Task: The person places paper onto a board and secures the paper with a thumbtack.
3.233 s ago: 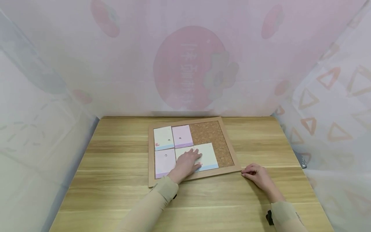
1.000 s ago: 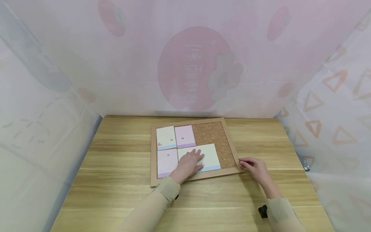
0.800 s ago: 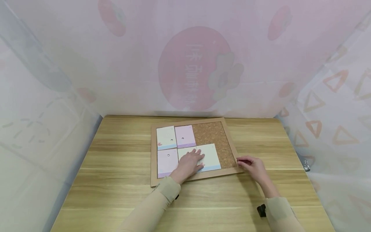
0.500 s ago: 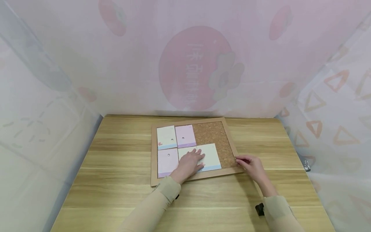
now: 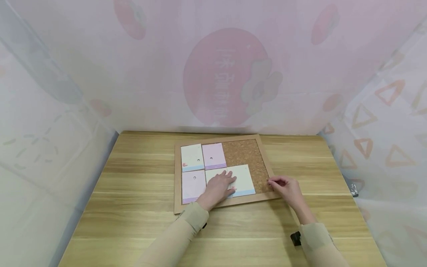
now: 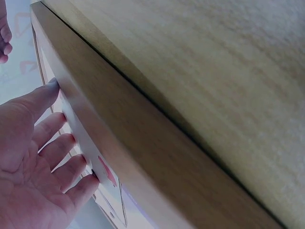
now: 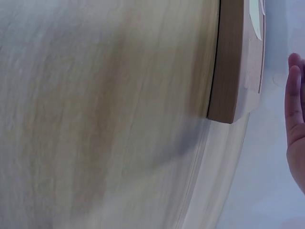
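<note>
A wood-framed corkboard (image 5: 240, 154) lies slightly askew on the table, with several note cards on it. My left hand (image 5: 217, 189) presses with spread fingers on a cream card (image 5: 213, 173) in the lower row and the edge of another cream card (image 5: 242, 180) to its right. Over the board's lower right corner, my right hand (image 5: 288, 191) pinches a tiny dark pin-like thing (image 5: 268, 181) between thumb and index finger; its exact shape is too small to tell. Round silver tack heads show on a cream card (image 5: 191, 155), a pink card (image 5: 213, 154) and a lilac card (image 5: 193, 187).
Bare cork (image 5: 238, 150) shows at the board's upper right. The wood-grain table (image 5: 140, 193) extends around the frame. Printed cloth walls (image 5: 150, 92) enclose the back and sides. A small shiny object (image 5: 354, 190) sits past the table's right edge.
My right hand has moved up and left, from beside the frame's lower right corner to over the corkboard's edge, still pinching. My left hand stays on the cards.
</note>
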Motion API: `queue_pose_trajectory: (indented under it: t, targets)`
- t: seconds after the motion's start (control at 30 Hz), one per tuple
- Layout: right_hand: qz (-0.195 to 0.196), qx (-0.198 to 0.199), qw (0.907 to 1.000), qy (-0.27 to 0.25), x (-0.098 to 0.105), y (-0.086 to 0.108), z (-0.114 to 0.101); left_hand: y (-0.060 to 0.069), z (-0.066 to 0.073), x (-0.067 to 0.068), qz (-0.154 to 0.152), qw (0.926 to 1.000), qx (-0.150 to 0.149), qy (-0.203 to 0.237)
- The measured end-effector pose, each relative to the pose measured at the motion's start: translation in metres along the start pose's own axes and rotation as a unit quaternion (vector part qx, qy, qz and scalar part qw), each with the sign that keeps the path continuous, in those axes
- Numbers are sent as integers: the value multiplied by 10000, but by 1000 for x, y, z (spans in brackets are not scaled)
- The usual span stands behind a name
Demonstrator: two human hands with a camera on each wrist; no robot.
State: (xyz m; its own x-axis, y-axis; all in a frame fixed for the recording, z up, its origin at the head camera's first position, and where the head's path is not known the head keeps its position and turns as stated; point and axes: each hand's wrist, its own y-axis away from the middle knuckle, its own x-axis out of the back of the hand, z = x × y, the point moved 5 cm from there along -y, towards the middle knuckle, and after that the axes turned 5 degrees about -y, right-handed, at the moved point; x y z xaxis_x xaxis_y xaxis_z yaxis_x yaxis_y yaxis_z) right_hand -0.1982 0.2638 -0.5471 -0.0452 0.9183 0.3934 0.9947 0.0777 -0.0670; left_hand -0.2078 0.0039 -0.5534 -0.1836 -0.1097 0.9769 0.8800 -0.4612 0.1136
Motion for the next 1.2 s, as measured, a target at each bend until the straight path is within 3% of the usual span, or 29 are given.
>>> queue_pose_trajectory:
  t: [0.13,0.23,0.37,0.47,0.63,0.9,1.2]
  targets:
    - [-31,53,10000,-74,-4,-2,-4,0,0,1,26,10000,-8,16]
    - [-166,97,9998,6,-9,-1,-19,0,0,1,22,10000,-18,14]
    - [-244,118,9996,-12,-14,-3,-17,1,0,2,33,10000,-23,-1]
    - [-275,215,9992,-214,-17,-7,-3,1,0,2,46,10000,-30,-25]
    - [-447,116,9981,-411,-24,-9,-5,1,0,2,56,10000,-31,-11]
    - [-361,-27,9993,-69,-36,-17,-1,0,0,0,60,10000,-6,19]
    - [-595,-300,9950,-750,-54,-24,0,1,0,0,1,9998,100,199]
